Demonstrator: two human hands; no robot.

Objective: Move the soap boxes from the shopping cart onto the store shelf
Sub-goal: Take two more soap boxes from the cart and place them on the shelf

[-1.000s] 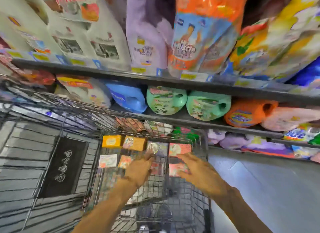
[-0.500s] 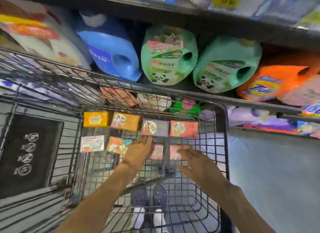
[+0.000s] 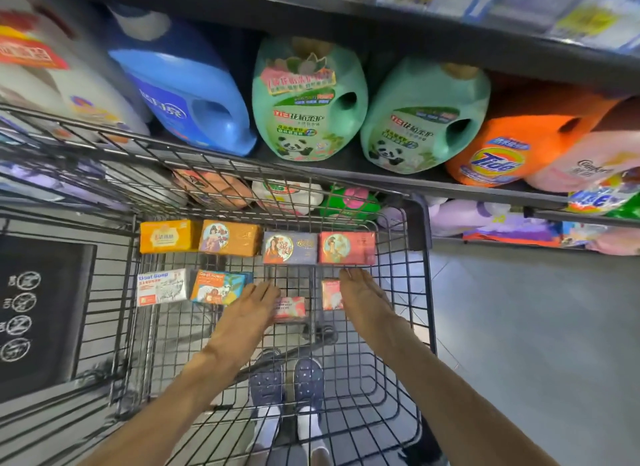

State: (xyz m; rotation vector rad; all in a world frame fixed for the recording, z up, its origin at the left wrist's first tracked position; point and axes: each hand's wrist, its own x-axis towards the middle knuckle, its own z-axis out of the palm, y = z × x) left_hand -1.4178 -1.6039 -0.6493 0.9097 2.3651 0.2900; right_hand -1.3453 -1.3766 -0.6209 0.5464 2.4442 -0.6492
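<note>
Head view looks down into the wire shopping cart (image 3: 420, 292), and I see both of my arms reaching into its basket. My left hand (image 3: 251, 308) lies palm-down with the fingers straight and close together; it holds nothing, and its fingertips sit at the near left edge of a small pink soap box (image 3: 290, 308). My right hand (image 3: 360, 297) is also flat with fingers extended and together, holding nothing; it lies just right of a small red soap box (image 3: 330, 294) and partly covers that box's right side. Whether either hand actually touches its box I cannot tell.

Along the far end of the basket four soap boxes stand in a row: a yellow one (image 3: 165, 237) at left, then an orange-brown one (image 3: 230, 237), a blue-grey one (image 3: 289, 248) and a red one (image 3: 346, 248) at right. Nearer, on the left, sit a white goat soap box (image 3: 162, 287) and an orange-and-teal goat soap box (image 3: 218, 287) side by side.

Beyond the cart, the store shelf (image 3: 398, 179) carries a blue detergent jug (image 3: 187, 94), two green jugs (image 3: 308, 101) and an orange Tide jug (image 3: 509, 146)
</note>
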